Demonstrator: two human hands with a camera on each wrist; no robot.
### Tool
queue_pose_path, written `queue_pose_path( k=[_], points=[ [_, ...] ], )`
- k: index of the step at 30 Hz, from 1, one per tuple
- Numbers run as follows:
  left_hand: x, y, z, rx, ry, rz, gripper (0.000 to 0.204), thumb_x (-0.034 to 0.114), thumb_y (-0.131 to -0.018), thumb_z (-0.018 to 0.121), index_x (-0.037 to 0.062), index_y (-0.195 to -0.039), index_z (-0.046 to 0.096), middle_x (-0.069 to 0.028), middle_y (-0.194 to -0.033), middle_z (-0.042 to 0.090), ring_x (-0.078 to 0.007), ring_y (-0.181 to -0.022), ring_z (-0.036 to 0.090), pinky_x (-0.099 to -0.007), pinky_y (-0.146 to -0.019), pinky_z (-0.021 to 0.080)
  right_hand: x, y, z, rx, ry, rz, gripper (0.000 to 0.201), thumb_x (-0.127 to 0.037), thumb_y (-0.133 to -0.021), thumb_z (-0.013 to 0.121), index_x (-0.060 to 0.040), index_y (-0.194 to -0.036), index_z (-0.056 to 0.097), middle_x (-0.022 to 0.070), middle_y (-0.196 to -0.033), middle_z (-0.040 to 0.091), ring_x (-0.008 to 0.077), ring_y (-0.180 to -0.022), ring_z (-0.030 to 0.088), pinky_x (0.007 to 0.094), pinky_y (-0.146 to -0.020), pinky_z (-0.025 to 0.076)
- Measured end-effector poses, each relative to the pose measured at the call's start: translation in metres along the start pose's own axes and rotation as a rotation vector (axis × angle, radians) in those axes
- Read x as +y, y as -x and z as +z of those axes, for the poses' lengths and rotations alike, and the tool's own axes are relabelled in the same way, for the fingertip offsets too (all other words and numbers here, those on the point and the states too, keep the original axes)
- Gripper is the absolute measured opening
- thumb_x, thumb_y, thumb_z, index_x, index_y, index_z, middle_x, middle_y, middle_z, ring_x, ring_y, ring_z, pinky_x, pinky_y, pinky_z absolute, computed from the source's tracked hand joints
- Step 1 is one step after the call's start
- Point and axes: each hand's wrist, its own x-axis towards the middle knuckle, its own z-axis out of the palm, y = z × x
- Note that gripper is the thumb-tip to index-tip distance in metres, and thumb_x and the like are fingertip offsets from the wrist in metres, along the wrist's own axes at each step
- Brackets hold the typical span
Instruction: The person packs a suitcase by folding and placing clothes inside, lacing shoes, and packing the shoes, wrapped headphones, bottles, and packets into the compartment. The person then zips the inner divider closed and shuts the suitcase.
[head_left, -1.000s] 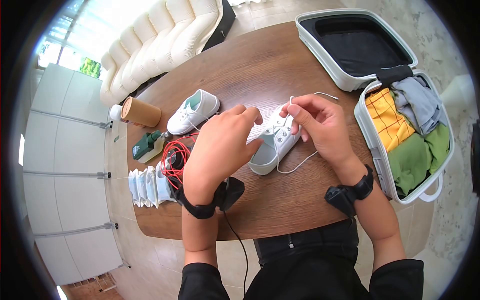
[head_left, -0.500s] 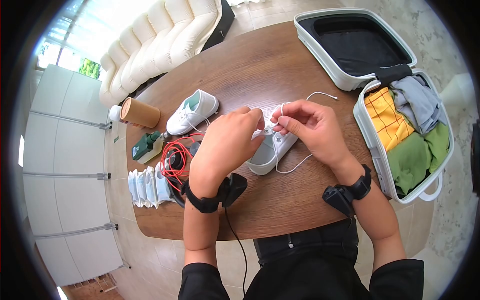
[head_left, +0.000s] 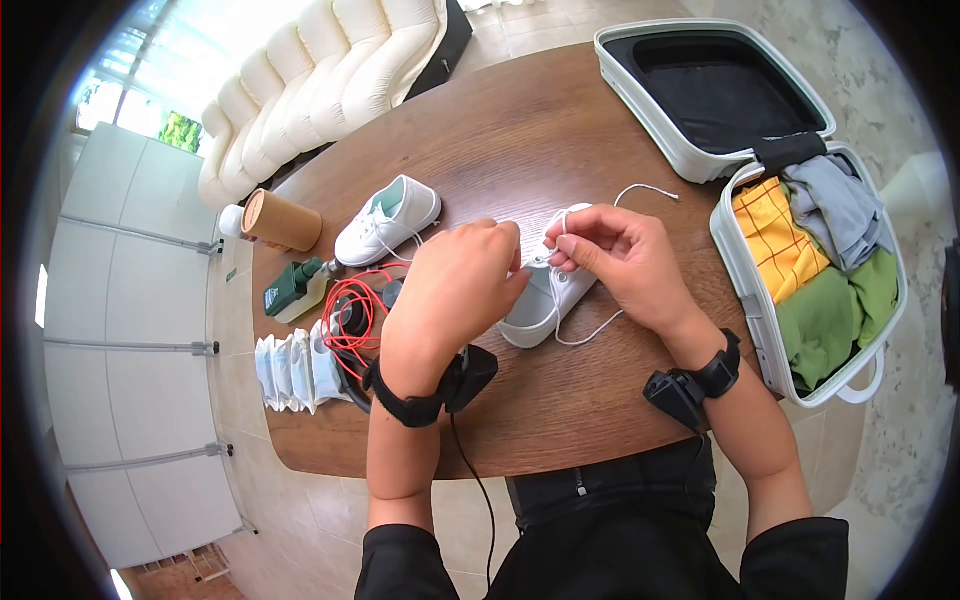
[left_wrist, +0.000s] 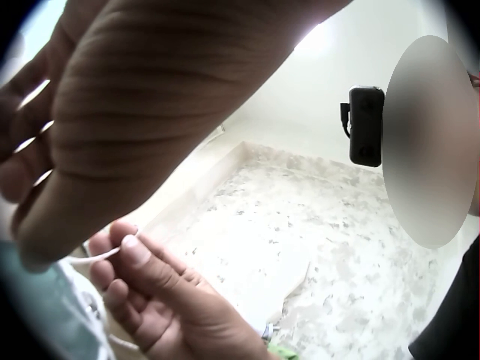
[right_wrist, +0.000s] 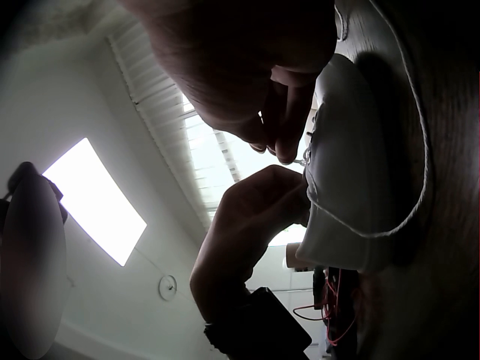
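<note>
A white lace-up sneaker (head_left: 528, 322) with a pale green lining stands on the table between the hands, its heel toward the person. My right hand (head_left: 635, 265) pinches its white shoelace (head_left: 560, 216) between thumb and fingers over the eyelets. In the left wrist view, that shoelace (left_wrist: 96, 259) runs from the right fingertips toward the left thumb. My left hand (head_left: 455, 285) arches over the shoe's left side, fingers bent down at the lacing. I cannot tell whether its fingertips, partly hidden, grip anything. A loose lace length loops onto the table on the right.
Another white sneaker (head_left: 385, 222) lies farther left. Near it are a brown cylinder (head_left: 283, 222), a green bottle (head_left: 292, 290), a coiled red cable (head_left: 345, 318) and several pale packets (head_left: 296, 372). At the right stands an open white suitcase (head_left: 738, 285) with folded clothes (head_left: 778, 240).
My right hand has moved left and slightly down toward the lacing, still pinching the shoelace. The left hand has shifted slightly right and its fingers have come closer to the eyelets.
</note>
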Motion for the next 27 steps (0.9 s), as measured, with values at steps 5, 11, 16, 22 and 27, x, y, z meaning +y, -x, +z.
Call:
queue_pose_path(
  k=[5, 11, 16, 22, 27],
  points=[
    [0.009, 0.009, -0.008, -0.030, -0.025, -0.020, 0.025, 0.027, -0.090, 0.073, 0.0026, -0.085, 0.072, -0.0169, -0.085, 0.071, -0.0362, -0.084, 0.070, -0.0450, -0.077, 0.055, 0.003, 0.000, 0.000, -0.012, 0.015, -0.019, 0.019, -0.006, -0.100, 0.070, 0.0060, -0.115, 0.071, 0.0111, -0.111, 0.075, 0.0139, -0.093, 0.073, 0.0268, -0.087, 0.059],
    [0.011, 0.009, -0.007, -0.149, -0.029, -0.029, 0.026, 0.030, -0.091, 0.073, 0.0038, -0.087, 0.077, -0.0180, -0.081, 0.072, -0.0370, -0.081, 0.070, -0.0457, -0.076, 0.055, 0.003, 0.000, 0.002, -0.010, 0.009, 0.004, 0.018, -0.005, -0.100, 0.069, 0.0057, -0.114, 0.071, 0.0096, -0.108, 0.074, 0.0137, -0.093, 0.072, 0.0265, -0.086, 0.059],
    [0.013, 0.010, -0.010, -0.156, -0.039, -0.008, 0.026, 0.029, -0.091, 0.073, 0.0041, -0.087, 0.078, -0.0181, -0.081, 0.072, -0.0376, -0.081, 0.070, -0.0460, -0.076, 0.055, 0.006, 0.001, 0.003, 0.006, 0.006, -0.016, 0.017, -0.005, -0.099, 0.070, 0.0055, -0.113, 0.072, 0.0097, -0.109, 0.075, 0.0137, -0.093, 0.073, 0.0265, -0.085, 0.059],
    [0.010, 0.011, -0.009, -0.137, -0.013, 0.007, 0.025, 0.028, -0.090, 0.073, 0.0036, -0.086, 0.076, -0.0182, -0.081, 0.072, -0.0377, -0.081, 0.070, -0.0459, -0.077, 0.054, 0.012, 0.001, 0.006, 0.062, 0.137, -0.075, 0.014, -0.002, -0.095, 0.073, 0.0029, -0.108, 0.075, 0.0100, -0.109, 0.076, 0.0137, -0.095, 0.074, 0.0270, -0.085, 0.059],
    [0.009, 0.012, -0.011, -0.110, 0.006, -0.001, 0.023, 0.026, -0.088, 0.073, 0.0029, -0.084, 0.075, -0.0190, -0.081, 0.071, -0.0378, -0.081, 0.070, -0.0456, -0.077, 0.054, 0.017, 0.000, 0.010, 0.106, 0.174, -0.146, 0.015, 0.000, -0.093, 0.074, 0.0015, -0.108, 0.076, 0.0108, -0.108, 0.077, 0.0155, -0.095, 0.074, 0.0275, -0.085, 0.059]
  ],
)
